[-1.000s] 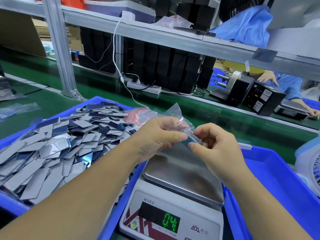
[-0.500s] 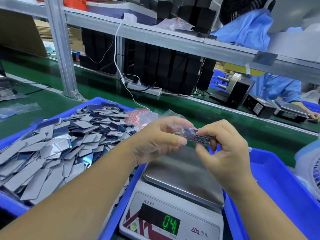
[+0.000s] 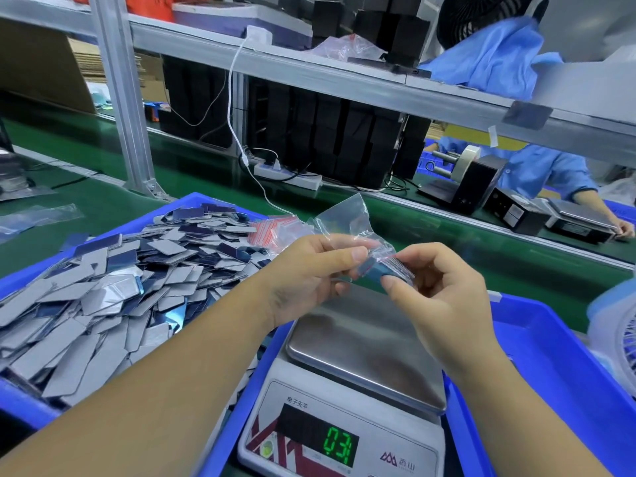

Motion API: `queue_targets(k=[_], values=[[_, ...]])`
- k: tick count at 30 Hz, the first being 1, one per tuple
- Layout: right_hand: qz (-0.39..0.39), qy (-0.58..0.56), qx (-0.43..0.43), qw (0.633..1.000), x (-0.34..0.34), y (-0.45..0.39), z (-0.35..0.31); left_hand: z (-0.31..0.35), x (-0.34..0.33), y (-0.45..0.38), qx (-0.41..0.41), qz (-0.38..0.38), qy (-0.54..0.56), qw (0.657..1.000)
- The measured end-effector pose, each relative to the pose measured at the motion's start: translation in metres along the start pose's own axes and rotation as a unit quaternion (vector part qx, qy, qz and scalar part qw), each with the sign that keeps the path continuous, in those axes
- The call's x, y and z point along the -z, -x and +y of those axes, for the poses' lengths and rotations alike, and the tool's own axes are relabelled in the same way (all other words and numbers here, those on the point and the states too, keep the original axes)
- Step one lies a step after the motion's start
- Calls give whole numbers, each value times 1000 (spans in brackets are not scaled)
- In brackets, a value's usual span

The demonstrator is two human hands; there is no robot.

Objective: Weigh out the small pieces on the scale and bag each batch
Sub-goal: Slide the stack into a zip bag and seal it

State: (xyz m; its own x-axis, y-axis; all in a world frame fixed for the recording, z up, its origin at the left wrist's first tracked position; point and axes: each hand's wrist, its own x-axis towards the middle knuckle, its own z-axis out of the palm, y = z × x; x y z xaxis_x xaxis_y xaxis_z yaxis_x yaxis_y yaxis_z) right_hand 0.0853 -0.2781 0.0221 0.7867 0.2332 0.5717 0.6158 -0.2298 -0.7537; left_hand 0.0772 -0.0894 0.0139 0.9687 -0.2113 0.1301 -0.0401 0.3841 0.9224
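Observation:
Above the steel pan of the white scale (image 3: pixel 364 349), my left hand (image 3: pixel 309 273) pinches the mouth of a small clear zip bag (image 3: pixel 347 222). My right hand (image 3: pixel 437 287) pinches a small stack of blue-grey pieces (image 3: pixel 377 271) whose far end sits in the bag's mouth. Nothing lies on the pan, and the green display (image 3: pixel 339 445) shows 03. A heap of grey and dark blue pieces (image 3: pixel 113 284) fills the blue tray (image 3: pixel 31 266) on the left. More empty bags with red strips (image 3: pixel 275 228) lie at that tray's far corner.
A second blue tray (image 3: pixel 550 356) sits right of the scale, with a small fan (image 3: pixel 619 332) at the right edge. Beyond runs a green conveyor belt (image 3: pixel 447 235), a power strip (image 3: pixel 285 175) and black boxes under a metal shelf. A person in blue works at another scale (image 3: pixel 581 215).
The bag's free end has swung upward. The stack of pieces in my right hand has gone a little further into the bag. The scale reading fell from 04 to 03.

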Motion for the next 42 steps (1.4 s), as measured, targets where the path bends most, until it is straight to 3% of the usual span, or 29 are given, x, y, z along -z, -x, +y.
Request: queue_targets(k=[10,14,18,21,25,30,35,42], values=[[-30,-133,-107,985,-3,-1,-7,1,2,0,-10,-16,-31,999],[-51,-114,-141,982,-3,-1,-7,-2,-1,0,-30,4,-43,999],[-15,-168,-148,974,-6,-1,-7,-3,-3,0,-22,-31,-73,997],[-12,-176,-147,973,-6,-1,-7,-6,-1,-1,10,-12,-83,996],[-28,-215,-161,963,-2,-3,-7,-3,-1,-3,-20,9,-62,998],[-35,-184,-161,969,-1,-2,-6,-3,1,-3,-50,6,-67,996],[-29,-164,-151,974,-1,-1,-7,-9,1,-2,-5,14,-142,990],[-18,-204,-162,965,-2,-4,-6,-5,-4,-2,-60,54,-83,993]])
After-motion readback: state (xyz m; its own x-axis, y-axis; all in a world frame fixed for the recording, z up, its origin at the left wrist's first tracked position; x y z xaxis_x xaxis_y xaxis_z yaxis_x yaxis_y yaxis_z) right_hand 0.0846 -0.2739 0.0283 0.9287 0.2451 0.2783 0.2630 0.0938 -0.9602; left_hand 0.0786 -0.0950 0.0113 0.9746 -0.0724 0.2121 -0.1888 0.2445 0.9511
